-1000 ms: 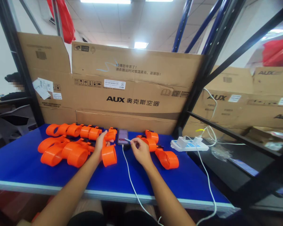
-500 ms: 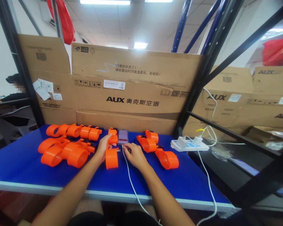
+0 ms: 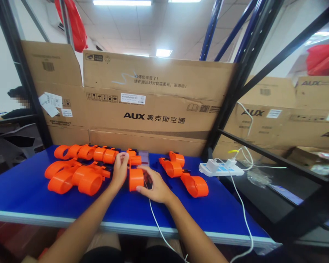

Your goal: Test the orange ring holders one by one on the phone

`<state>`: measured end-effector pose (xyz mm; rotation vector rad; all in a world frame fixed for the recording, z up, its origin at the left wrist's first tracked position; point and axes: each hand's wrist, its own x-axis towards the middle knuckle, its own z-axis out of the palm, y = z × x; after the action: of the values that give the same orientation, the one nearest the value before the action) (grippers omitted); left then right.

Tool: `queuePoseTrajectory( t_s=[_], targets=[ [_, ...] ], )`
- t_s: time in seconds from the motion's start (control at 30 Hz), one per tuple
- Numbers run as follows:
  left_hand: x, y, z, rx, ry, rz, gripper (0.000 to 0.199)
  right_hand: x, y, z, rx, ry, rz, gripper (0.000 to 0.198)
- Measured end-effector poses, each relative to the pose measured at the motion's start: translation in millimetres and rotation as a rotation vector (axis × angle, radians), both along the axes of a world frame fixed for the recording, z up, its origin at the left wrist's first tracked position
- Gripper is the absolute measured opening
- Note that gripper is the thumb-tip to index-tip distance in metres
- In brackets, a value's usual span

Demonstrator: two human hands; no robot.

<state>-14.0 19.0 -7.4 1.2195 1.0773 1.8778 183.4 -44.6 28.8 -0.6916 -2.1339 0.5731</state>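
Observation:
An orange strap with round loops [image 3: 136, 179] stands between my hands at the middle of the blue table. My right hand [image 3: 156, 184] has its thumb and fingers around the near loop. Bent fingers of my left hand [image 3: 121, 170] press at the strap's left side, near its upper part; their exact contact is partly hidden. A white cable [image 3: 155, 215] runs up from the table's front edge and passes under my right hand, where its end is hidden. Just behind the strap lies a phone [image 3: 144, 157] with a lit screen, partly covered.
Several orange strap loops [image 3: 87, 182] lie in rows at the left, others [image 3: 196, 185] at the right. A white power strip [image 3: 221, 168] with plugs sits at the right edge of the blue table [image 3: 120, 215]. Cardboard [image 3: 153, 102] walls the back; black rack posts [image 3: 222, 106] rise beside it.
The strap has shifted slightly right. My right hand has left the cable's end by the phone, come nearer to me and closed on the near loop. My left hand has moved a little along the strap's side.

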Motion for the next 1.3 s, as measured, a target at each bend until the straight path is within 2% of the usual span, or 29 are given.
queuePoseTrajectory(
  t_s=[0.07, 0.13, 0.27, 0.4, 0.57, 0.7, 0.93, 1.1, 1.2, 1.3],
  targets=[
    [-1, 0, -0.2, 0.090, 0.240, 0.176, 0.044, 3, 5, -1, -0.021, 0.102, -0.075, 0.064],
    [-1, 1, -3.4, 0.105, 0.483, 0.233, 0.045, 4, 9, -2, -0.041, 0.220, -0.160, 0.063],
    [2, 4, -13.8, 0.010, 0.859, 0.192, 0.048, 4, 14, -2, -0.078, 0.375, -0.239, 0.066],
    [1, 11, -20.4, 0.009, 0.972, 0.116, 0.044, 2, 15, -3, -0.111, 0.382, -0.235, 0.069],
    [-3, 13, -16.0, 0.109, 0.880, 0.103, 0.044, 1, 17, -6, -0.120, 0.313, -0.236, 0.068],
    [-6, 8, -1.1, 0.260, 0.736, 0.132, 0.038, 1, 19, -9, -0.143, 0.247, -0.234, 0.065],
    [-8, -11, 21.7, 0.416, 0.595, 0.141, 0.031, -2, 23, -15, -0.262, 0.233, -0.129, 0.064],
    [-13, -30, 33.5, 0.482, 0.453, 0.276, 0.032, -12, 32, -15, -0.465, 0.315, 0.003, 0.065],
    [-15, -36, 40.3, 0.485, 0.362, 0.347, 0.032, -26, 43, -6, -0.649, 0.378, 0.098, 0.065],
    [-16, -38, 45.2, 0.467, 0.299, 0.423, 0.031, -43, 60, 5, -0.797, 0.360, 0.105, 0.059]
  ],
)
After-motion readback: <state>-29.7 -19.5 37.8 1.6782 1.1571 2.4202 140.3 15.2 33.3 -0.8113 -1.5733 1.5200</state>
